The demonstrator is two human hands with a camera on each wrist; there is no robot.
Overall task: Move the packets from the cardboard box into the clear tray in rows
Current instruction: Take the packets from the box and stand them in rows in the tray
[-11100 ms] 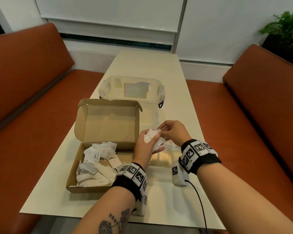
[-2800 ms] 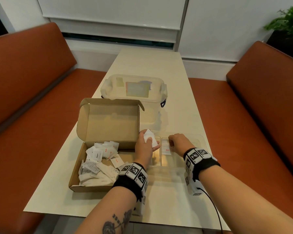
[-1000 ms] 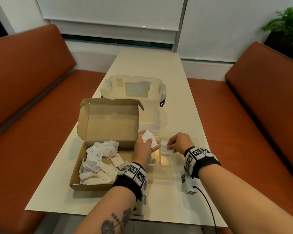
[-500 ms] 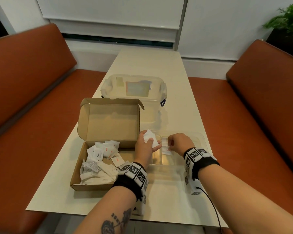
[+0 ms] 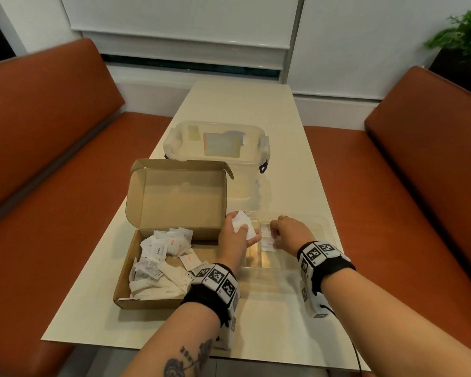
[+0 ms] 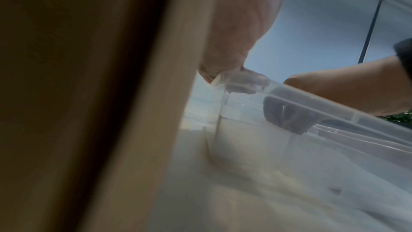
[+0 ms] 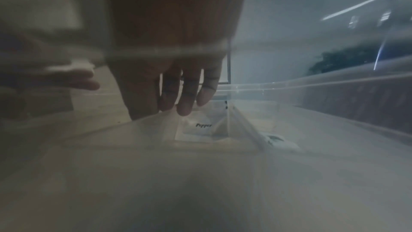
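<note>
From the head view, the left hand (image 5: pixel 237 238) hovers at the near-left end of the clear tray (image 5: pixel 327 227), its fingers curled round a small bunch of white packets (image 5: pixel 242 225). The right hand (image 5: pixel 287 234) is lowered into the tray, fingers bent down onto a packet with red print (image 5: pixel 268 244) lying on the tray floor. The cardboard box (image 5: pixel 174 202) on the worktop (image 5: pixel 256 110) is well stocked with loose packets (image 5: pixel 161 262), so I judge the job barely begun: only a packet or so is laid and no row is visible.

The left wrist view is mostly filled by the box wall (image 6: pixel 89 94); the tray rim (image 6: pixel 312 105) and a blurred hand show through plastic, the held bunch hidden.

In the right wrist view the fingers (image 7: pixel 185 101) hang straightish over a packet marked Pepper (image 7: pixel 200 128); whether they pinch or merely press it I cannot tell. How many packets lie there is unclear through the glare.
</note>
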